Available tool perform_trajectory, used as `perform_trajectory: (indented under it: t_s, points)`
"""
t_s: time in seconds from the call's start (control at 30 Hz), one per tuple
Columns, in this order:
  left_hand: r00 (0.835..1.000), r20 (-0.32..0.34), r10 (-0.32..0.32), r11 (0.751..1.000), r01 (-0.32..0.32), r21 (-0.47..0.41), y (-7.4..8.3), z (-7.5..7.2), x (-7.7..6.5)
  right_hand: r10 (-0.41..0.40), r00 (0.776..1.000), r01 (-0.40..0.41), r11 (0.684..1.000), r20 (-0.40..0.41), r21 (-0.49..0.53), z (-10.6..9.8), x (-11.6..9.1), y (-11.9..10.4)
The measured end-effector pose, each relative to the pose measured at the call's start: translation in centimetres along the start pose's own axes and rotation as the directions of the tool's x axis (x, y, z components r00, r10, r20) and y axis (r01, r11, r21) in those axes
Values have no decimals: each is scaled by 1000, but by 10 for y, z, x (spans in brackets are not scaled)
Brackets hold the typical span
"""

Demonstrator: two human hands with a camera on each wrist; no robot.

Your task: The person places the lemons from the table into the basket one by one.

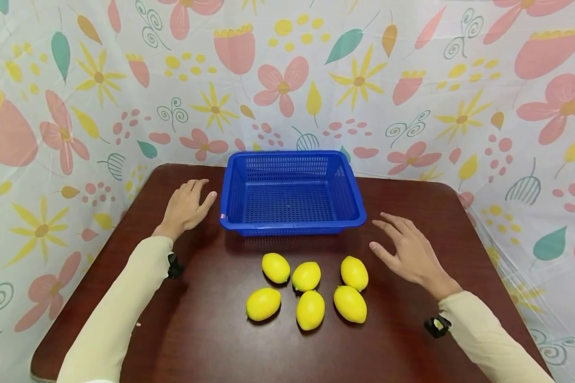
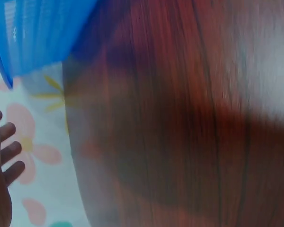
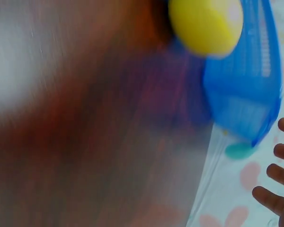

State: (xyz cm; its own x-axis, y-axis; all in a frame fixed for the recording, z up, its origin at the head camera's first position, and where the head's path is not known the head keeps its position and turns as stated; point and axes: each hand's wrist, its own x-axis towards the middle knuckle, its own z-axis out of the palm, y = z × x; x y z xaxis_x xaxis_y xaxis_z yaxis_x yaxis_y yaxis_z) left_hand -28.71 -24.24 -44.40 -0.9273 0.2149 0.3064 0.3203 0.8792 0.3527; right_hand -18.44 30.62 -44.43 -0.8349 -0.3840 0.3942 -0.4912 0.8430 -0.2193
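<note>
A blue plastic basket (image 1: pixel 287 226) with perforated walls stands at the back of the table with nothing in it. Several yellow lemons (image 1: pixel 306 276) lie in two loose rows in front of it. Left of the basket hovers my left hand (image 1: pixel 184 207), fingers extended, holding nothing. My right hand (image 1: pixel 409 252) is right of the lemons and near the basket's front right corner, its fingers spread and free. In the right wrist view one lemon (image 3: pixel 208 23) appears beside the basket (image 3: pixel 241 94); fingertips (image 3: pixel 270 198) show at the edge.
The dark brown wooden table (image 1: pixel 206 330) has rounded corners. A white cloth (image 1: pixel 287 80) printed with flowers and leaves hangs behind it and along both sides. Small black devices (image 1: pixel 437 325) are strapped at both wrists, over cream sleeves.
</note>
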Motion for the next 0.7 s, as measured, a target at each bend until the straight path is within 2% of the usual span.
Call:
perform_trajectory:
  t_s: [0.2,0.27,0.33,0.4,0.53,0.7]
  points:
    - [996,18,-85,986,87,-145,22,5,-7,-35,999,35,999,-27,29,-3,-15,-32]
    - [991,44,-130,967,136,-216,29,5,-10,-42,999,43,998,-33,39,-4,-19,-40]
    - [980,79,-184,933,199,-300,35,5,-12,-48,998,50,998,-34,49,-4,-23,-49]
    - [965,127,-231,884,262,-386,40,4,-13,-52,998,54,997,-33,56,-4,-27,-55]
    - [931,216,-295,760,366,-537,47,2,-14,-66,997,67,996,-31,61,-3,-35,-67]
    - [895,294,-335,580,442,-684,54,2,-17,-82,996,84,995,-32,58,-3,-42,-81]
